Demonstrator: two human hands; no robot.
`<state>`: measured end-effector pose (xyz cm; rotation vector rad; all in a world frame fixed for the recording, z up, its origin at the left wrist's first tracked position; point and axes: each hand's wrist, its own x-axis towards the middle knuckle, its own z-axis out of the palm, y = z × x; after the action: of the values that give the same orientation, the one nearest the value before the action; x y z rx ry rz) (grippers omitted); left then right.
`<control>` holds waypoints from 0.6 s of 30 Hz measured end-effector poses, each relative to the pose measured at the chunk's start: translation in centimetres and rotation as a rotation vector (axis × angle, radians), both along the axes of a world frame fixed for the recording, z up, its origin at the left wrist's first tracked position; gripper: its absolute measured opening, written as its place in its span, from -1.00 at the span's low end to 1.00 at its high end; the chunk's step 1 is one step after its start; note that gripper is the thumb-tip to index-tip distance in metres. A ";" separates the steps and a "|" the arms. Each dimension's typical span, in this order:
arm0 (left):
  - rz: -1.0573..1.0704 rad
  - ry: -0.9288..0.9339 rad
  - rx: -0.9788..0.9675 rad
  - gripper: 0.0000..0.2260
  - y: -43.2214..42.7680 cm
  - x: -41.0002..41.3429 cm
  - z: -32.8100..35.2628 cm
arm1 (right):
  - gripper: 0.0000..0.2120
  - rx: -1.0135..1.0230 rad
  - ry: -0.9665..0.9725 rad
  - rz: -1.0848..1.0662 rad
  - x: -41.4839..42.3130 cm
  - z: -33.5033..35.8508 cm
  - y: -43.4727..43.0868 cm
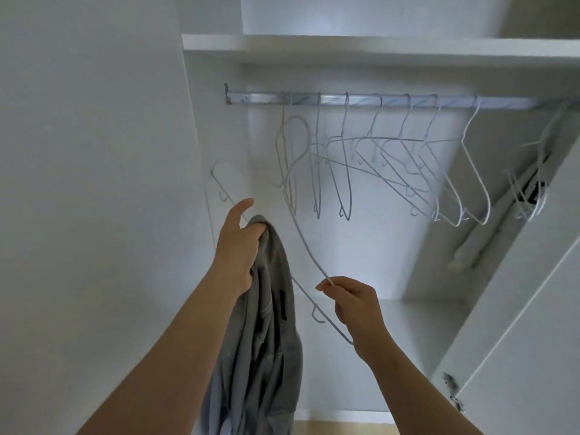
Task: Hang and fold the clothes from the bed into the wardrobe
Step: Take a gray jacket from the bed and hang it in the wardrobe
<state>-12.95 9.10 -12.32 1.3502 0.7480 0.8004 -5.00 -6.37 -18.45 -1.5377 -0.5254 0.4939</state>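
Now, the left hand [238, 246] grips a grey garment [266, 356] at 6 o'clock, raised inside the wardrobe [345, 47]. Its dark tab [283, 306] is too blurred to read, and its hem is cut off below. The right hand [354, 306] pinches a white wire hanger [307, 248] at 5 o'clock, partly hidden behind the cloth. Bare hangers [408, 171] line the rail [361, 100] at 12. A dark shape [533, 191] at 3 is unclear.

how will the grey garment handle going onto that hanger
Likely floppy: the grey garment hangs in loose folds from the left hand. Probably light, since one hand holds it bunched. It may slide on the thin hanger pinched by the right hand.
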 end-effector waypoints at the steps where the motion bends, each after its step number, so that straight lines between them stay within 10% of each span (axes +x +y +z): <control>1: 0.021 -0.018 0.027 -0.60 -0.3 0.4 0.3 | -0.79 -0.005 -0.031 0.010 0.2 0.4 -0.7; 7: 0.060 -0.107 0.188 -0.45 -0.8 2.4 3.4 | -0.75 -0.018 -0.158 0.053 2.1 3.2 -4.2; 18: -0.018 0.184 0.546 -0.78 -5.5 4.5 4.1 | -0.78 -0.119 -0.187 0.114 4.3 2.5 -8.5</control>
<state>-8.42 3.57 -8.26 1.9374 0.6817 0.9125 -0.71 -14.85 -15.97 -1.6844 -0.7423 0.4778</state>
